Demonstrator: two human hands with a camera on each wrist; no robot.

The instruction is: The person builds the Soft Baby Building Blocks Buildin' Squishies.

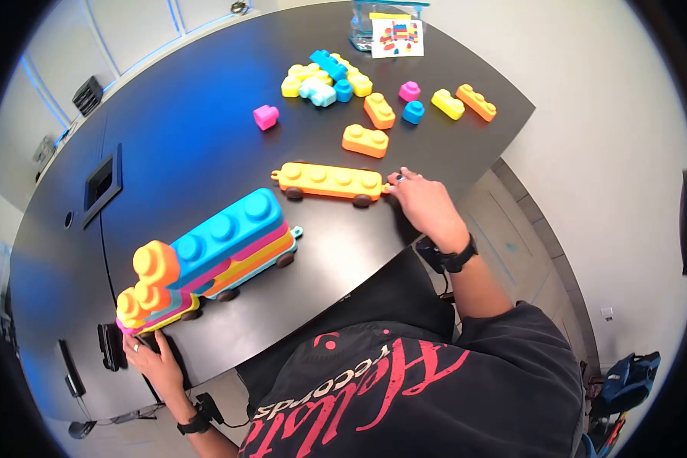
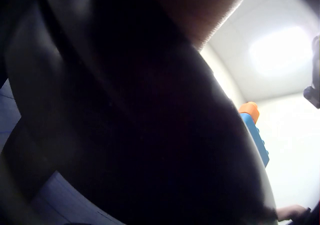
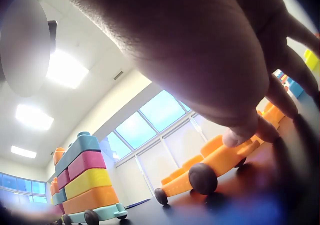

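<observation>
Thumb and fingers of the right hand [image 1: 427, 202] pinch the right end of the orange wheeled car [image 1: 328, 182], which stands upright on the dark table [image 1: 343, 248] and serves here as the landmark. Left of the car and nearer the person, apart from it, stands the tall block train [image 1: 233, 244] on its own wheels, topped in blue and orange. The left hand [image 1: 158, 366] touches the train's far-left end; whether it grips cannot be told. Just beyond the car lies an orange two-stud block [image 1: 365, 140]; farther beyond are a lone pink block [image 1: 266, 117] and a yellow-and-blue pile [image 1: 313, 72]. Farthest beyond the car, a picture card [image 1: 397, 46] leans against a clear pouch [image 1: 360, 34].
</observation>
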